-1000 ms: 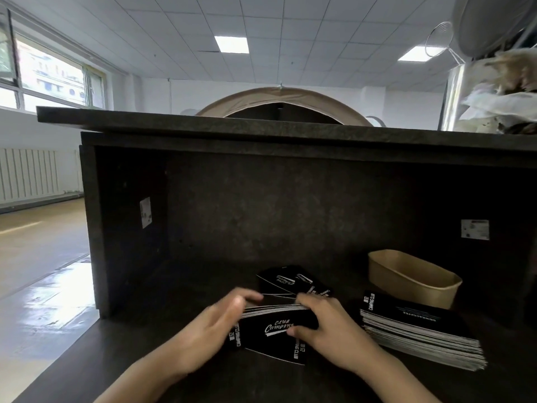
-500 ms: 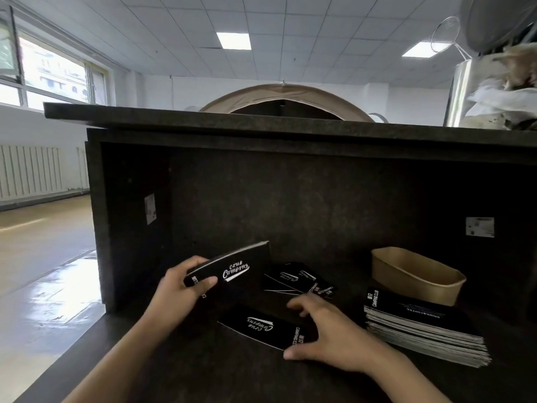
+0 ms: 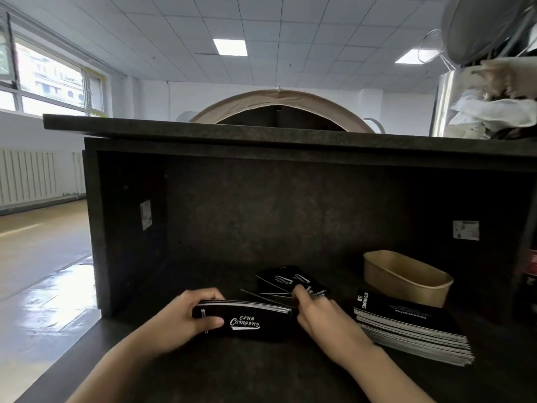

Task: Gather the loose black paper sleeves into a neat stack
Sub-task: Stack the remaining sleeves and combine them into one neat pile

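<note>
The sleeves (image 3: pixel 247 318) are matt black paper with white print, the counter (image 3: pixel 261 373) looks like rough, speckled dark board, the tub (image 3: pixel 406 277) is plain brown kraft paper, and the floor (image 3: pixel 43 271) is pretty glossy.

tan paper tub (image 3: pixel 406 279), perhaps empty, on counter (image 3: pixel 261 370)

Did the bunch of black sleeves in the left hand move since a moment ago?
Yes. The bundle of sleeves in the left hand came down and rightward, toward the right hand and the big stack, judged against the brown paper bowl.
</note>
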Action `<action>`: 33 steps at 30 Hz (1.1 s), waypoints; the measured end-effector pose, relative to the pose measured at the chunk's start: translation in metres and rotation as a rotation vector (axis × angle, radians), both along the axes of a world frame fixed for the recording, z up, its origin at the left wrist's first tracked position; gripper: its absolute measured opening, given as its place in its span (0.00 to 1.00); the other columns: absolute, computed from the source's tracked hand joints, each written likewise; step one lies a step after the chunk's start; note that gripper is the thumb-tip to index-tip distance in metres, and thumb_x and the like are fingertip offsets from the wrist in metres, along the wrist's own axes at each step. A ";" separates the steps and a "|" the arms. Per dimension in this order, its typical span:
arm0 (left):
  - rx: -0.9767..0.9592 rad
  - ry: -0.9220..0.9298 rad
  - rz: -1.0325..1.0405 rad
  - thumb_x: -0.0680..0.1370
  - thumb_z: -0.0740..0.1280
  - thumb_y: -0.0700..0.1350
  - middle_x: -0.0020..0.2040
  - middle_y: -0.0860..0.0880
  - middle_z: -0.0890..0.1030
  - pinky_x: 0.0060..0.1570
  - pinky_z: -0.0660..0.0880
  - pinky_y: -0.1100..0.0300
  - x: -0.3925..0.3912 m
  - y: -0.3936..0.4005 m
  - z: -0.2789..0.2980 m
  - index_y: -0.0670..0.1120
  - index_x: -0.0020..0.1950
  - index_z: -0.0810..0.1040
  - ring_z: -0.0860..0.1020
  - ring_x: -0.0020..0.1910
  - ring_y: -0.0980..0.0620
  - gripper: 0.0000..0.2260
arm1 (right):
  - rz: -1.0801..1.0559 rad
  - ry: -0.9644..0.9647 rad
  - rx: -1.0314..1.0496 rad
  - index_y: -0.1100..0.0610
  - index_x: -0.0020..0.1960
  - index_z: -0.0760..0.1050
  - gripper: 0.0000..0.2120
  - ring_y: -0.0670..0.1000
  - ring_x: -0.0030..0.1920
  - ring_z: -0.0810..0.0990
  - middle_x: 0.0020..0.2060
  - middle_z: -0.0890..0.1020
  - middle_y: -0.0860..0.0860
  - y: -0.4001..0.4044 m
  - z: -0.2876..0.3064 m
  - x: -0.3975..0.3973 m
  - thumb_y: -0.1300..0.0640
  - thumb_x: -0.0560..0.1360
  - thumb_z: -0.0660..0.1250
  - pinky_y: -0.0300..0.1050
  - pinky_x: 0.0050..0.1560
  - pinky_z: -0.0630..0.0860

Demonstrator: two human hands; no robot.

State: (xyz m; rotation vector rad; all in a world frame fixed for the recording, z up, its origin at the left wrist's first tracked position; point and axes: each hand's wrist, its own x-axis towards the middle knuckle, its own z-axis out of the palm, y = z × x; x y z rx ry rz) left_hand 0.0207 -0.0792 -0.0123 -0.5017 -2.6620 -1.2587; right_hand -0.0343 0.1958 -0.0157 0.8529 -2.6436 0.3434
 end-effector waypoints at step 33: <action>-0.412 0.186 0.160 0.74 0.66 0.62 0.46 0.62 0.78 0.46 0.77 0.61 -0.007 0.015 -0.001 0.63 0.46 0.74 0.77 0.46 0.64 0.06 | -0.058 0.049 -0.152 0.54 0.69 0.64 0.19 0.49 0.67 0.70 0.66 0.70 0.50 -0.006 -0.013 -0.037 0.55 0.79 0.60 0.45 0.68 0.67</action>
